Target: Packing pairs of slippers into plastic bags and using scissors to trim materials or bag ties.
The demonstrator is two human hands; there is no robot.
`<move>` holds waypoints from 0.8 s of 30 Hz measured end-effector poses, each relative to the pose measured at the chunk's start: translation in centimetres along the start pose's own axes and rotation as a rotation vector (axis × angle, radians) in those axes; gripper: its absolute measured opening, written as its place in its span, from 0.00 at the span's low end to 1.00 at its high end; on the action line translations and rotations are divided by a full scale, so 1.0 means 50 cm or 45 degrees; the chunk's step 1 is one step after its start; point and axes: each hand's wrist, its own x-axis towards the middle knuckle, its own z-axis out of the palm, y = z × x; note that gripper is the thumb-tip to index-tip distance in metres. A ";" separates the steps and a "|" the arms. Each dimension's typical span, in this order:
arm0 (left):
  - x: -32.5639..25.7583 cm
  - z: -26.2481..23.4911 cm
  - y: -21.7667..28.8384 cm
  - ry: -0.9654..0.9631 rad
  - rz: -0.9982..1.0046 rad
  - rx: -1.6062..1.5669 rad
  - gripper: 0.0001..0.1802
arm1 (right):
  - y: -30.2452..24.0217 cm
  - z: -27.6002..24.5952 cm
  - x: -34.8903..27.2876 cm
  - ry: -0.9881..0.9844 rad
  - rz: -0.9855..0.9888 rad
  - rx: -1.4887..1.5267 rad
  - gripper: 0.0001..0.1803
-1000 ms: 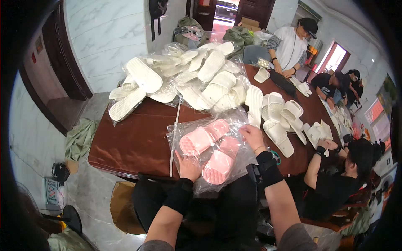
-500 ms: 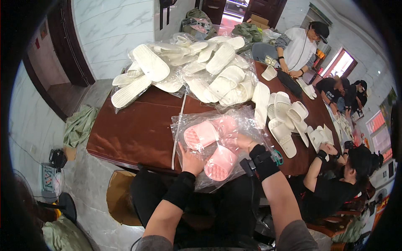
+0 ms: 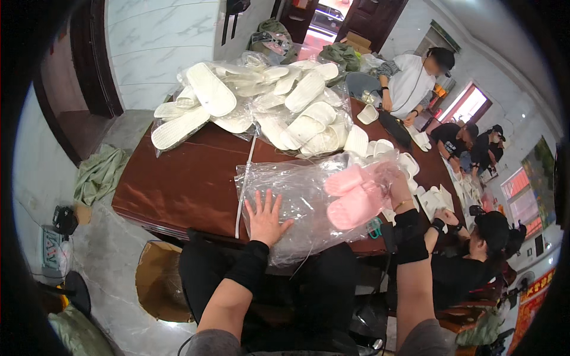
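Observation:
My left hand [image 3: 266, 219] lies flat, fingers spread, on clear plastic bags [image 3: 298, 196] at the table's near edge. To its right is a pair of pink slippers, one slipper [image 3: 355, 207] nearer me and the other slipper [image 3: 343, 180] just beyond it. At their right end my right hand [image 3: 401, 193] is closed on them, its fingers partly hidden by clear plastic. Beside my right wrist lies a tool with teal handles [image 3: 374, 228], partly covered.
A heap of white slippers in clear bags [image 3: 309, 127] covers the far part of the brown table [image 3: 178, 184]. Loose white slippers [image 3: 409, 163] lie to the right. A co-worker [image 3: 469, 255] sits at right, another person [image 3: 409, 83] farther back. A cardboard box [image 3: 157, 282] stands on the floor.
The pink slippers have moved right with my right hand, off the middle of the bags. My left hand has left the slippers and now lies spread on the plastic.

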 end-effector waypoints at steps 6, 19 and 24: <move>-0.008 -0.008 -0.008 -0.004 -0.009 0.010 0.49 | -0.085 0.003 -0.036 0.096 -0.046 0.088 0.08; -0.009 0.128 -0.111 -0.026 0.236 -0.179 0.41 | 0.279 0.247 -0.052 -0.083 0.458 0.304 0.10; 0.021 0.030 -0.163 -0.068 0.002 -0.771 0.26 | 0.292 0.235 -0.057 -0.026 0.474 0.299 0.12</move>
